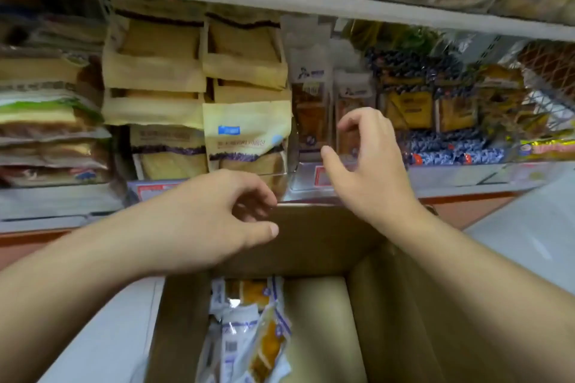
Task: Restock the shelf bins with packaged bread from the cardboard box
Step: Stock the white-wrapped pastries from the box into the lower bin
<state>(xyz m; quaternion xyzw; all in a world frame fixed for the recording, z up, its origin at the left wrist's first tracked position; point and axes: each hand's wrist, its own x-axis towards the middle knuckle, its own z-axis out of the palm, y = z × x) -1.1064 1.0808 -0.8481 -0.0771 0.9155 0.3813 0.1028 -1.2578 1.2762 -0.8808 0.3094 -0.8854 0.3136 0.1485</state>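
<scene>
An open cardboard box (323, 236) stands below the shelf, and several clear-and-white bread packets (249, 329) lie in its left part. My left hand (214, 218) hovers over the box's far edge, fingers loosely curled and holding nothing. My right hand (367, 165) is raised in front of a clear shelf bin (306, 179), fingers spread and half curled, empty. That bin holds upright packets with white tops (311, 115). To its left stands a yellow bread bag (245, 134), in front of stacked yellow bags (155, 71).
Sandwich packs (46, 121) fill the bin at far left. Blue-patterned and yellow packets (435, 109) sit to the right. A white upper shelf edge (280, 0) runs overhead. A pale surface (529, 227) lies right of the box.
</scene>
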